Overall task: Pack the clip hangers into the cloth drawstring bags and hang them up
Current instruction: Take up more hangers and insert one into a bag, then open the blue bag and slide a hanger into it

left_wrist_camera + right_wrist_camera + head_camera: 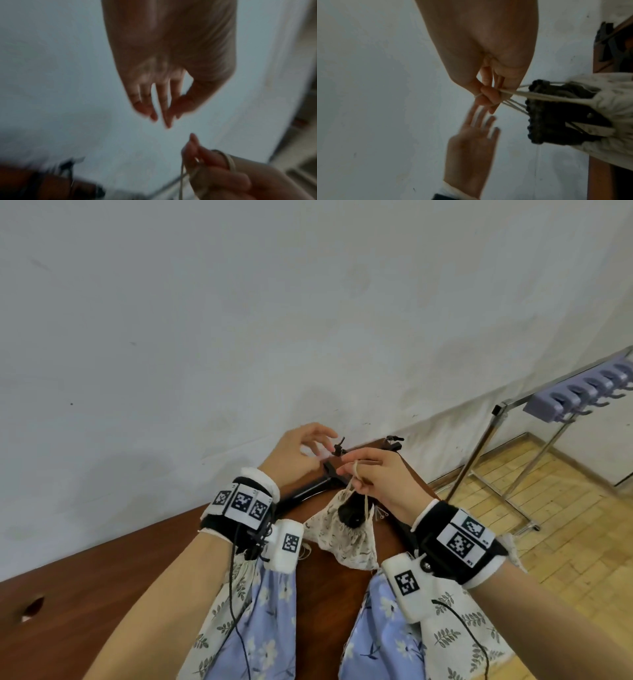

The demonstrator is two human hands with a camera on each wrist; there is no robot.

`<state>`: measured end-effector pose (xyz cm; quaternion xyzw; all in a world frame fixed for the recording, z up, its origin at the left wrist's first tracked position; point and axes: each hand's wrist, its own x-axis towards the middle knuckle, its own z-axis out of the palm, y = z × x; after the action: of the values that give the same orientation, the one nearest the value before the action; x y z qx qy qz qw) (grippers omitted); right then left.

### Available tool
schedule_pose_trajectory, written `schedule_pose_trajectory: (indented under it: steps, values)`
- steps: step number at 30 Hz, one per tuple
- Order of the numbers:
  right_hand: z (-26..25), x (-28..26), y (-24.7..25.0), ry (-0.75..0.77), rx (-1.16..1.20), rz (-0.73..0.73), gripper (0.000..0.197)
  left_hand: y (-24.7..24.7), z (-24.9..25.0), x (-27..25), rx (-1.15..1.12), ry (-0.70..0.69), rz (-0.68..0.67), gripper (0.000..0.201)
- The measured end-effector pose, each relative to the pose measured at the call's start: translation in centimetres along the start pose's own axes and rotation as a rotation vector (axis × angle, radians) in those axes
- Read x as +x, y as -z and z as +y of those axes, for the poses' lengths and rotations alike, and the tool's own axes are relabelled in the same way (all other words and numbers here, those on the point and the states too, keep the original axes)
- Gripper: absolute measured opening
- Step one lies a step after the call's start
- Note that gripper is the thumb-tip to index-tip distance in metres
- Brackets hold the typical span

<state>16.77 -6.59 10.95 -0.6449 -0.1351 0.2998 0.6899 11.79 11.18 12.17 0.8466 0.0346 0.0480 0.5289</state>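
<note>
A small cream drawstring bag (346, 539) lies on the brown table (102, 594), with a black clip hanger (351, 513) poking out of its mouth. My right hand (352, 474) pinches the bag's drawstring (356, 470) and holds it taut above the bag. The right wrist view shows the same grip (488, 97), the cords (522, 93), the bag (607, 97) and the hanger's clips (547, 121). My left hand (320, 446) hovers just to the left, with loose fingers that hold nothing (163, 115). More black clip hangers (301, 491) lie behind the bag.
Larger floral bags (260, 611) (394, 628) lie on the table under my forearms. A metal rack (493, 440) with a purple hook strip (582, 395) stands to the right on a wooden floor. A white wall runs directly behind the table.
</note>
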Motion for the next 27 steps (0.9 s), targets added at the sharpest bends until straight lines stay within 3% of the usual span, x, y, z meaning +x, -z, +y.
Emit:
schedule_pose_trajectory:
  steps: [2,3,4,8,11,17,22,25,27]
  values:
    - [-0.6,0.1,-0.1,-0.002,0.033,-0.054,0.022,-1.6,-1.5,-0.3,-0.071,0.067,-0.326,0.065]
    - [-0.9,0.1,-0.4,-0.006,0.054,-0.068,0.026,-3.2,-2.3,-0.6,-0.030,0.081,-0.402,0.064]
    - [-1.2,0.2,-0.8,-0.012,0.083,-0.070,0.032,-5.0,-2.9,-0.9,0.008,0.076,-0.400,0.059]
    - [-1.9,0.0,-1.2,-0.051,0.266,-0.078,0.028,-9.7,-4.3,-1.8,-0.086,0.098,-0.085,0.033]
    - [-2.5,-0.7,-0.7,0.012,0.396,-0.135,0.010,-10.0,-4.5,-2.0,-0.186,0.090,0.020,0.038]
    - [-3.4,-1.4,0.5,0.090,0.480,-0.271,0.011,-8.9,-4.1,-1.7,-0.203,0.055,0.032,0.046]
    - [-6.7,-0.5,1.1,0.151,0.514,-0.325,0.013,-7.1,-3.4,-2.4,-0.161,0.093,0.000,0.065]
    - [-7.4,0.9,2.6,0.184,0.264,-0.295,0.014,-4.5,-2.0,-3.1,-0.036,0.098,-0.030,0.032]
    - [-6.1,1.9,4.4,0.063,0.059,-0.259,0.012,-2.2,-1.7,-3.6,0.006,0.190,-0.079,0.014]
